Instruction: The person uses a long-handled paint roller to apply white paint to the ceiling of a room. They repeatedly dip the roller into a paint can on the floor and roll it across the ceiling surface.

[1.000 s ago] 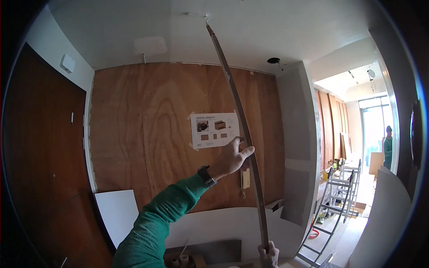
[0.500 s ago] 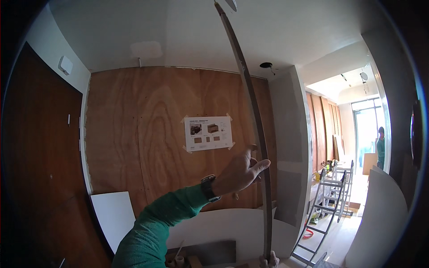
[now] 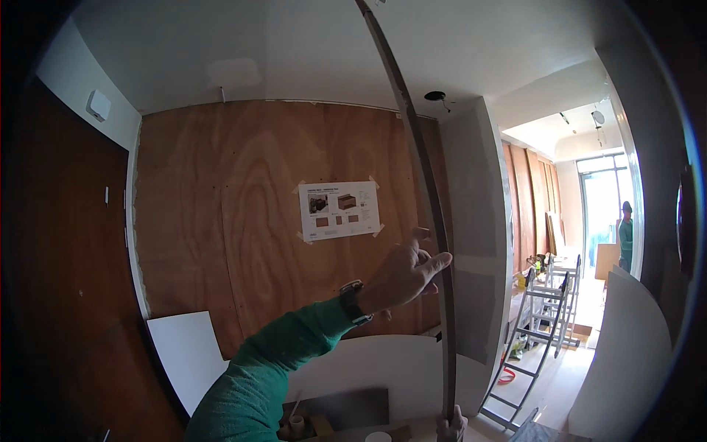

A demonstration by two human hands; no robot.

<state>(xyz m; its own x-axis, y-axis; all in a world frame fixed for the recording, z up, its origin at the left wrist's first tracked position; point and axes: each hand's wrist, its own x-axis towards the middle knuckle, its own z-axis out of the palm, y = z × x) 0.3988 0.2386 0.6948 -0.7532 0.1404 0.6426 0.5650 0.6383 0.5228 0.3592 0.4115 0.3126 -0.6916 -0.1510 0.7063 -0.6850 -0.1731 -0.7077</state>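
Note:
A long, narrow dark grey strip (image 3: 417,140) stands almost upright before me, running from the top edge of the view down to the bottom. It looks curved in this wide view. My left hand (image 3: 403,276), below a green sleeve and a dark wristwatch (image 3: 353,302), is at its middle, with the thumb laid across the front and the fingers curled beside it. Farther down, at the lower edge, my right hand (image 3: 452,426) is wrapped round the strip's lower part. The strip's top end is out of view.
Behind stands a plywood-covered wall (image 3: 184,199) with a taped printed sheet (image 3: 339,211). A dark door (image 3: 74,258) and a leaning white panel (image 3: 183,353) are on the left. At the right are a stepladder (image 3: 526,346), a curved white panel (image 3: 626,361) and a distant person (image 3: 626,236).
The strip and both hands have shifted slightly right against the wall. The background sits a little higher in the picture, and the strip's top tip has left the view.

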